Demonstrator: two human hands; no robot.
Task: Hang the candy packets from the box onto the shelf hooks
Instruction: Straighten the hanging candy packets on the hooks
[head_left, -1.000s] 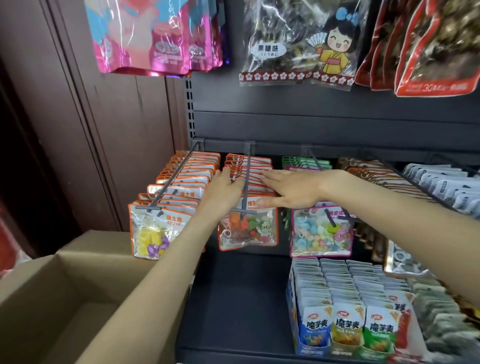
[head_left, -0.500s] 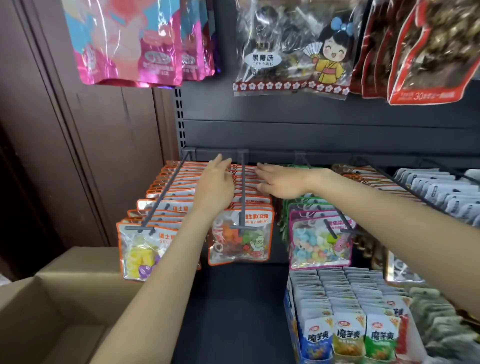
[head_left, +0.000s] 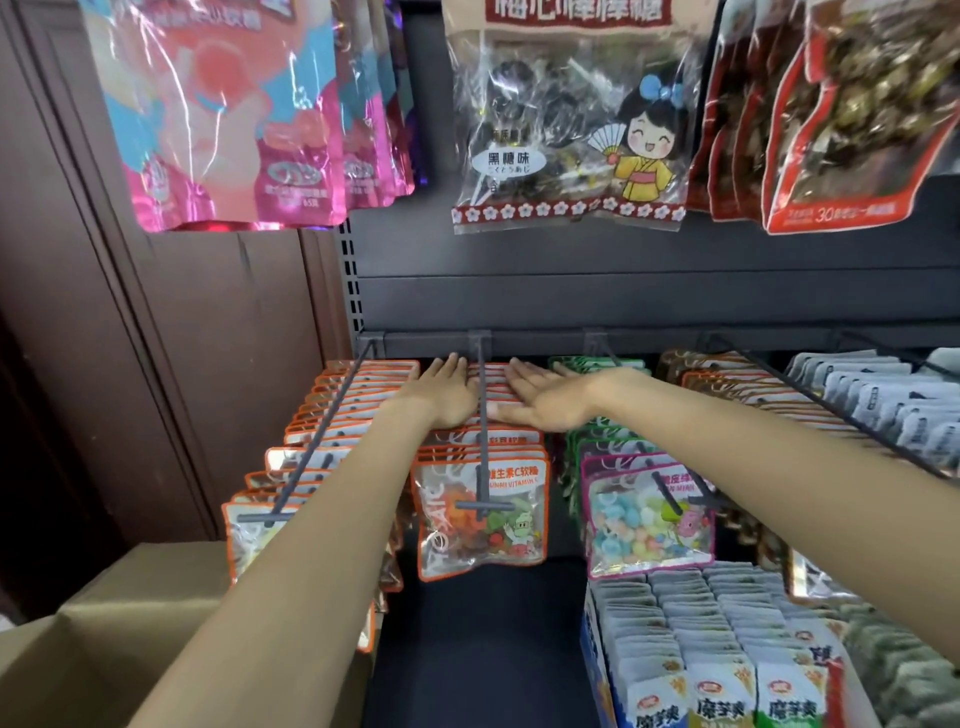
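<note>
Left hand (head_left: 451, 397) and right hand (head_left: 545, 402) flat, fingers straight, pressing orange packets (head_left: 483, 512) either side of the hook (head_left: 482, 415).

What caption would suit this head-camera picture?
Both flat hands, left hand and right hand, press orange-edged candy packets back along a shelf hook.

Orange-trimmed candy packets (head_left: 483, 514); grey hook (head_left: 482, 431); brown box (head_left: 104, 649).
</note>
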